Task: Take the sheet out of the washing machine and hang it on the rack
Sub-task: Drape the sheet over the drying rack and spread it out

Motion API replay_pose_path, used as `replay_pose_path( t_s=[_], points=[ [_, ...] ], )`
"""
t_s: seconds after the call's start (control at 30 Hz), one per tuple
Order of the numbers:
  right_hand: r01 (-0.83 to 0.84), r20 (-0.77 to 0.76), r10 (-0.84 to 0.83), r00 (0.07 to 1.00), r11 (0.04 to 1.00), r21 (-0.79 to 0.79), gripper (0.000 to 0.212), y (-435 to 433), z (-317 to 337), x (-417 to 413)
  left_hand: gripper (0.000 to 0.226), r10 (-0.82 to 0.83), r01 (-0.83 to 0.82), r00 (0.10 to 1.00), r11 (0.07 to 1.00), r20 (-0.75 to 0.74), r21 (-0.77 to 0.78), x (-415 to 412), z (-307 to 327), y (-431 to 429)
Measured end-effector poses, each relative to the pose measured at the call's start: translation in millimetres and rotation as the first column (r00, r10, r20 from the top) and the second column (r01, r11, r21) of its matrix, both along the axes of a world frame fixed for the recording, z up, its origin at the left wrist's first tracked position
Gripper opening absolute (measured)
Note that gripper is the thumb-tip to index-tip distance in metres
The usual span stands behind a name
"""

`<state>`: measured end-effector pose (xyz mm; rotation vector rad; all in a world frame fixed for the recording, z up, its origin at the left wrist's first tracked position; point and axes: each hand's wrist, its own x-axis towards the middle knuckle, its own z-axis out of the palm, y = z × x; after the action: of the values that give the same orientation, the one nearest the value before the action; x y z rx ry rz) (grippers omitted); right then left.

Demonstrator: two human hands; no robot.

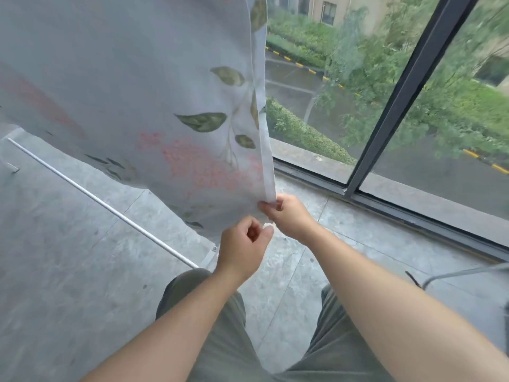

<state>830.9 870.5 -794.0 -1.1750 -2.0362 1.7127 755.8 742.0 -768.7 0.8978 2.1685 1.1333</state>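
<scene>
The pale fabric sheet printed with green leaves and pink flowers [137, 92] runs off the top and left edges, so I cannot see what it hangs from. Its lower corner vanishes inside the fingers [264, 206] of the right hand [292, 216]. The left hand [242, 249] covers the hem it pinches, and only a white scrap shows at the thumb. I lose the near end of the thin white metal rod [102, 202] by the left forearm. A grey wire [454, 271] and a dark shape [506, 307] are cut by the right edge; I cannot tell what they are. Beyond the dark-framed window [413, 78], trees and buildings are smeared.
</scene>
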Motion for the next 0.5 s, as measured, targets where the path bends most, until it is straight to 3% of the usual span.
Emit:
replay_pose_path(
  t_s=[0.03, 0.07, 0.1, 0.13, 0.17, 0.23, 0.3, 0.5],
  points=[
    [0.000, 0.006, 0.000, 1.000, 1.000, 0.000, 0.016, -5, -1, 5, 0.017, 0.142, -0.110, 0.962, 0.983, 0.232, -0.144, 0, -22, -9],
    [-0.005, 0.009, 0.005, 1.000, 1.000, 0.013, 0.018, -9, -2, 7, 0.015, 0.323, -0.222, 0.810, 0.941, 0.490, -0.254, -1, -38, -13],
    [-0.006, 0.002, 0.006, 1.000, 1.000, 0.027, 0.019, -12, -5, 9, 0.016, 0.437, -0.301, 0.573, 0.899, 0.693, -0.318, -5, -51, -13],
    [-0.007, -0.005, 0.008, 1.000, 0.999, 0.045, 0.018, -15, -5, 10, 0.017, 0.445, -0.356, 0.354, 0.878, 0.823, -0.321, -9, -59, -9],
    [-0.001, -0.011, 0.001, 1.000, 0.998, 0.055, 0.017, -17, -7, 11, 0.019, 0.398, -0.389, 0.220, 0.873, 0.891, -0.294, -13, -68, -7],
    [0.001, -0.027, 0.001, 1.000, 0.998, 0.063, 0.013, -17, -8, 13, 0.023, 0.289, -0.440, 0.131, 0.874, 0.948, -0.205, -19, -76, 2],
    [-0.018, -0.035, 0.020, 0.999, 0.998, 0.068, 0.010, -19, -12, 18, 0.027, 0.240, -0.460, 0.109, 0.872, 0.965, -0.165, -21, -80, 6],
    [-0.033, -0.041, 0.035, 0.999, 0.998, 0.055, 0.010, -24, -17, 27, 0.019, 0.301, -0.521, 0.047, 0.821, 0.953, -0.233, -25, -104, 7]
  ],
)
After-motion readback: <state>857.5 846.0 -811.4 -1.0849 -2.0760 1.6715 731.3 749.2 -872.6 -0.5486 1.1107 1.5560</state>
